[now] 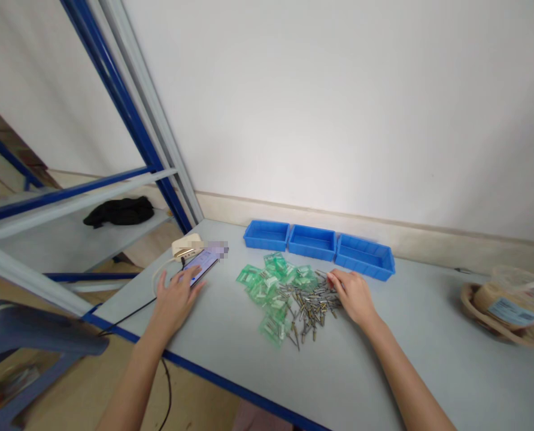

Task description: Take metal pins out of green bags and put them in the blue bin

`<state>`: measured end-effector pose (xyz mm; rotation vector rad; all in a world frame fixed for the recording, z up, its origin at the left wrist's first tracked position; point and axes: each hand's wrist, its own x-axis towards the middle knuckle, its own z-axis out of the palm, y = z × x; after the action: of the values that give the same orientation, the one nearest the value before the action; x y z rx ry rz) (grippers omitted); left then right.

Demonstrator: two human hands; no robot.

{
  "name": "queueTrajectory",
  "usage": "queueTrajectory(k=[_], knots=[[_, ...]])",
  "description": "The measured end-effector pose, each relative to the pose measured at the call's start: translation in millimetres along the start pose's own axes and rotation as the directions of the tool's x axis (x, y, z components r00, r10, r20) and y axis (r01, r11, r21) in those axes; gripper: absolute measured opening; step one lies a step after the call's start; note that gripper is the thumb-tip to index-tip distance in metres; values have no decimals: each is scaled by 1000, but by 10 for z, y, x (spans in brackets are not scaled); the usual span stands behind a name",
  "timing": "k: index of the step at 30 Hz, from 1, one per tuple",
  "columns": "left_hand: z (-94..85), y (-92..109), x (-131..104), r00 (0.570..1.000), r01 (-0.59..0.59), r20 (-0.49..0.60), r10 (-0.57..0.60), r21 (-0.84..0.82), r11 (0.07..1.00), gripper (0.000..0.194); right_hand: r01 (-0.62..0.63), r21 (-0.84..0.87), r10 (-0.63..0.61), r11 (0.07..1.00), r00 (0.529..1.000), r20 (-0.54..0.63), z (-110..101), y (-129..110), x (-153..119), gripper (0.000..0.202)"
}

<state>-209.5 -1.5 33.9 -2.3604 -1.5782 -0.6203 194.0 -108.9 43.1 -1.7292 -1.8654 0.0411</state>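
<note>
My left hand (176, 300) rests at a phone (204, 263), its fingers spread over the near end of the lit screen. At the right edge of a pile of slim metal pin-like pieces (309, 305), some brassy and some grey, is my right hand (353, 294). Its fingers are pinched together, and whatever they hold is hidden or too small to name. Small green clear plastic packets (267, 284) lie left of the metal pieces and partly against them; some have pieces inside.
Three blue trays (312, 251) stand in a row by the wall. A white power strip (187, 245) sits beyond the phone, with cables trailing off the table's left edge. At the right is a brown basket (473, 311) holding a labelled roll. A blue-and-grey shelf frame (159, 170) borders the left.
</note>
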Motion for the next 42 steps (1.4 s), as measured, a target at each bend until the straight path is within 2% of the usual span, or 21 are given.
queueTrajectory(k=[2, 5, 11, 16, 21, 24, 26, 28, 31, 34, 35, 37, 40, 42], knots=[[1, -216, -135, 1000, 15, 19, -16, 42, 999, 57, 18, -9, -18, 1000, 1000, 1, 12, -12, -6, 46], [-8, -311, -228, 999, 29, 29, -31, 64, 998, 58, 29, -27, -29, 999, 1000, 3, 17, -26, -14, 46], [29, -293, -217, 999, 22, 30, -24, 65, 998, 58, 34, -53, -34, 998, 999, 0, 16, -10, -15, 46], [22, -294, -212, 997, 21, 78, -23, 25, 999, 55, 48, -56, -48, 997, 999, 6, 23, -8, -12, 47], [-66, -187, -157, 992, 87, -83, -90, -34, 996, 51, 46, -44, -46, 998, 999, 7, 14, -31, -14, 48], [-104, 92, 3, 987, 30, -153, -46, -104, 994, 46, 34, -28, -33, 999, 999, 21, 15, -53, -15, 48], [-115, 444, 156, 985, -104, -156, 76, -183, 978, 42, 13, 18, -13, 1000, 999, 31, 16, -74, -14, 46], [-110, 911, 320, 964, -262, -115, 240, -264, 928, 37, -16, 95, 13, 995, 999, 36, 18, -95, -13, 46], [-49, 1652, 540, 868, -479, -48, 495, -343, 808, 34, -68, 250, 59, 966, 997, 45, 26, -114, -8, 47], [88, 2169, 693, 755, -623, -28, 655, -343, 703, 24, -105, 380, 93, 919, 994, 49, 46, -106, 2, 49], [147, 2264, 723, 738, -642, -24, 675, -333, 690, 19, -114, 405, 102, 907, 994, 51, 56, -99, 6, 50], [267, 2346, 749, 731, -656, -39, 681, -313, 687, 17, -135, 426, 123, 894, 991, 55, 80, -79, 14, 51], [401, 2309, 716, 745, -660, -120, 657, -281, 697, 21, -177, 436, 168, 882, 984, 59, 125, -52, 23, 51], [426, 2261, 675, 745, -665, -163, 647, -263, 699, 23, -195, 437, 184, 878, 981, 69, 154, -44, 24, 51]])
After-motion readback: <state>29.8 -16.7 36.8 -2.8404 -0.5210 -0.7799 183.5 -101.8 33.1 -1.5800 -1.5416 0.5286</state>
